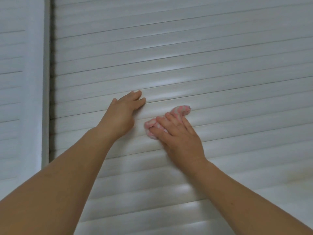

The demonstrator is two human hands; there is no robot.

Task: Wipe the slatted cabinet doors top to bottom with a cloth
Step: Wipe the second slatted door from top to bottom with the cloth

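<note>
A white slatted cabinet door (220, 68) fills most of the view, its horizontal slats running left to right. My right hand (179, 138) presses a bunched pink-and-white cloth (181, 110) against the slats near the middle of the door; cloth shows above and to the left of my fingers. My left hand (123, 114) lies flat on the slats just left of the cloth, fingers together, holding nothing. Both forearms reach up from the bottom of the frame.
A second slatted door (13, 99) stands at the left. A white vertical frame strip (45, 82) and a dark gap (52, 82) separate it from the main door.
</note>
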